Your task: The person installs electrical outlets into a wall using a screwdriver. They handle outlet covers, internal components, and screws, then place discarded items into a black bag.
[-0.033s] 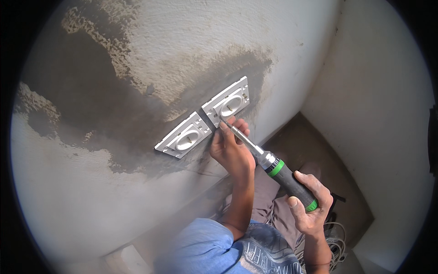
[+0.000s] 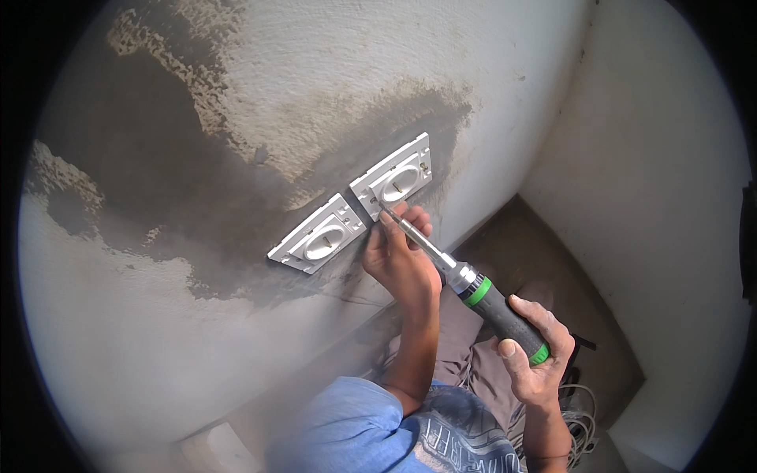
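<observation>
Two white wall sockets without cover frames, a lower-left one (image 2: pixel 293 251) and an upper-right one (image 2: pixel 400 162), sit side by side on the wall. A ratchet screwdriver (image 2: pixel 505 315) with a black and green handle and a silver shaft points up to the left. Its tip is at the lower-left corner of the upper-right socket; whether it sits in a screw, I cannot make out. My left hand (image 2: pixel 404 266) is closed around the tip end of the shaft, just under that socket. My right hand (image 2: pixel 542 359) grips the handle's rear end between thumb and fingers.
Dark, rough plaster patches (image 2: pixel 158 165) surround the sockets on the white wall. Another white wall (image 2: pixel 654 197) meets it at a corner on the right. Coiled pale cable (image 2: pixel 582 426) lies low at the right, beside my legs. A pale block (image 2: pixel 221 449) shows at the lower left.
</observation>
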